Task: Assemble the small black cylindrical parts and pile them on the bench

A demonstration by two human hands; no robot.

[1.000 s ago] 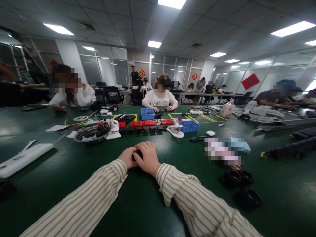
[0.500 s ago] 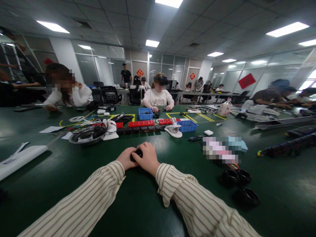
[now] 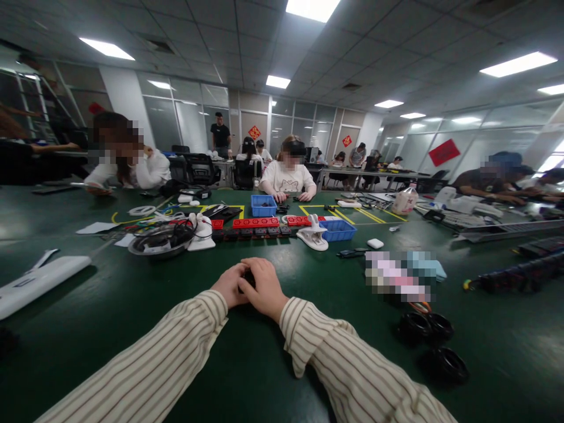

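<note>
Both hands meet over the green table (image 3: 308,352), wrapped round a small black round part (image 3: 247,278). My left hand (image 3: 230,284) grips it from the left. My right hand (image 3: 267,289) covers it from above and the right, the thumb across its near side. Only a dark patch shows between the fingers, so its exact kind is hidden. To the right lie several black rings (image 3: 458,365), resting on the table away from my hands.
Beyond my hands stand red and black socket-like blocks (image 3: 255,222), a white clip stand (image 3: 314,235), a blue basket (image 3: 338,230) and a metal bowl (image 3: 145,251). A long white case (image 3: 48,285) lies left. Across the table sits a person (image 3: 288,176) in a headset.
My right hand has closed further over the black part, and less of it shows. The camera view has shifted slightly, moving the whole scene a little down and right.
</note>
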